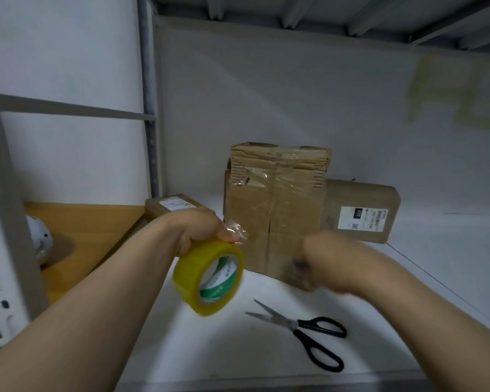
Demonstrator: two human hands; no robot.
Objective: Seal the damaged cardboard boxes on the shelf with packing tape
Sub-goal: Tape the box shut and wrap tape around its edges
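My left hand [204, 230] grips a yellow roll of packing tape [208, 277] from above, and a short loose end of clear tape [236, 232] sticks up by its fingers. A damaged cardboard box [275, 205] stands upright on the white shelf [181, 335], its top crumpled and torn, with old clear tape over it. My right hand [311, 261] is blurred by motion in front of the box's lower right corner. Whether it holds anything cannot be made out.
Black-handled scissors [303, 332] lie open on the shelf in front of me. A brown parcel with a label [359, 213] lies behind the damaged box on the right, and a flat labelled box [173, 206] sits at the left. A metal upright [149, 94] borders the left.
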